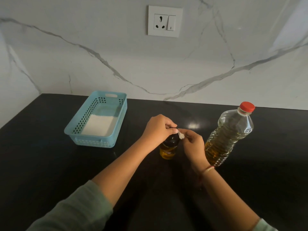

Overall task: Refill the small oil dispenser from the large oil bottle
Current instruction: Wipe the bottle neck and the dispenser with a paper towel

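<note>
**Both hands at the dispenser's top, big bottle waiting capped**

Your grey-green sleeves come in from 7 and 5 o'clock at the bottom edge, closest to you, and the bare forearms converge toward the middle of the black stone countertop [50, 164]. Your left hand [157, 129] is curled closed over the top of the small clear oil dispenser [168, 149], with the thumb pressed against its neck. Your right hand [194, 145], wearing a thin thread bracelet [208, 169] at the wrist, has thumb and forefinger pressed together on a small whitish piece [181, 135] right at the dispenser's top; whether that piece is a stopper, a spout or a seal cannot be told. The dispenser stands upright at the centre of the counter, with yellow oil only in its lowest part.

Just beside your right hand, at 3 o'clock from the dispenser, the large ribbed clear plastic oil bottle [228, 135] stands with its red screw cap [247, 107] on, oil filling its lower half. At 10 o'clock, well apart, sits a light-blue perforated plastic basket [83, 130] holding a white pad [98, 125]. At 12 o'clock, on the white veined marble wall [83, 64], is a white socket-and-switch plate [165, 21].
</note>
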Action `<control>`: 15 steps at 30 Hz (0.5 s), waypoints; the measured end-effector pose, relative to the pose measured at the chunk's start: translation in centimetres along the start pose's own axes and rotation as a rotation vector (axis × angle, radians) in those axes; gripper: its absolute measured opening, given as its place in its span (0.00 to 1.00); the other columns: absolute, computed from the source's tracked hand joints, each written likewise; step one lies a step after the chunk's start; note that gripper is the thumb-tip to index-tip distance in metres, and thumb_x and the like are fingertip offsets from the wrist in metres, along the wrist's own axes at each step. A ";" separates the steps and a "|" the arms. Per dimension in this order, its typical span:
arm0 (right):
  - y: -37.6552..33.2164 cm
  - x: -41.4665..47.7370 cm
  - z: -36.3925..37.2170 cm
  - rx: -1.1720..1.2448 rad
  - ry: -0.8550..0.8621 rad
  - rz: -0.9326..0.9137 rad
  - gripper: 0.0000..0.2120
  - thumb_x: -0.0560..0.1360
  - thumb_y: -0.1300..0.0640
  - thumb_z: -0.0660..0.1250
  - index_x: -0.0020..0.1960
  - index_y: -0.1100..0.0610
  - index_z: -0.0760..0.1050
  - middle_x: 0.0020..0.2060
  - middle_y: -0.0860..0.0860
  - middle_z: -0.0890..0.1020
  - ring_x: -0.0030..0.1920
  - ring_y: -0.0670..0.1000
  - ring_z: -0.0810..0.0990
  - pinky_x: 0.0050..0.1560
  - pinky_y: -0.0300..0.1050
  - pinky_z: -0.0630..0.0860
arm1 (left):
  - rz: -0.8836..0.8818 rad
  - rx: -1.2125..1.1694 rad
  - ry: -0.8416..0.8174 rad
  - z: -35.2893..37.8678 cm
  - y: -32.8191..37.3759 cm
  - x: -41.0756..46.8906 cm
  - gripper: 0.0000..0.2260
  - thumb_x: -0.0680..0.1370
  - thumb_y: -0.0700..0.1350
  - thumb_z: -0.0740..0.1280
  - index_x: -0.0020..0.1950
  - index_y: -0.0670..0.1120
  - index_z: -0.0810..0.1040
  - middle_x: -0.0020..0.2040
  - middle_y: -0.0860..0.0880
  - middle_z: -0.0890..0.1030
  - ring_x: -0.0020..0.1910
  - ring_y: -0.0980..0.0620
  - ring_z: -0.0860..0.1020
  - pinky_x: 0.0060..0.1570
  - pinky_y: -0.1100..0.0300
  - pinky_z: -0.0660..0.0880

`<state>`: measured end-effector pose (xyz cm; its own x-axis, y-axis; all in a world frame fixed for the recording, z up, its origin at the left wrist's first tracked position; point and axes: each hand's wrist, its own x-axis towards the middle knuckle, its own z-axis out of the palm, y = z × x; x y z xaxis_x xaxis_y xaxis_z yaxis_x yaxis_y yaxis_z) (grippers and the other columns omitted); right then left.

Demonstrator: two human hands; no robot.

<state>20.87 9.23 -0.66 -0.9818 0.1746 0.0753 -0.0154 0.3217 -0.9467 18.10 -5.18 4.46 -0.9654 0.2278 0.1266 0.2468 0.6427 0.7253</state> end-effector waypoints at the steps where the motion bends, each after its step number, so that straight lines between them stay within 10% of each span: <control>1: -0.5 0.5 -0.1 -0.015 -0.026 -0.003 0.20 0.75 0.73 0.56 0.57 0.56 0.80 0.50 0.50 0.83 0.48 0.48 0.82 0.46 0.39 0.80 | 0.004 0.006 0.003 0.0 0.1 -0.1 0.13 0.73 0.46 0.73 0.57 0.48 0.82 0.52 0.51 0.84 0.49 0.58 0.80 0.51 0.68 0.72; 5: -0.3 -0.4 0.0 -0.050 -0.040 -0.042 0.23 0.75 0.74 0.55 0.60 0.56 0.78 0.55 0.51 0.81 0.56 0.46 0.78 0.57 0.41 0.75 | 0.016 0.004 0.008 0.0 0.2 -0.3 0.13 0.74 0.46 0.72 0.57 0.47 0.82 0.53 0.50 0.84 0.51 0.57 0.80 0.54 0.65 0.74; 15: -1.5 0.9 1.2 0.152 -0.149 0.023 0.21 0.76 0.72 0.53 0.50 0.53 0.79 0.45 0.49 0.83 0.51 0.48 0.81 0.45 0.33 0.77 | 0.016 0.020 0.002 -0.3 0.5 -0.3 0.12 0.74 0.46 0.72 0.57 0.47 0.82 0.53 0.50 0.84 0.50 0.56 0.81 0.51 0.67 0.73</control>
<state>19.79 7.78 0.45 -0.9992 0.0368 0.0162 -0.0096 0.1734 -0.9848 18.45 -5.13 4.94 -0.9615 0.2367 0.1400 0.2641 0.6534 0.7094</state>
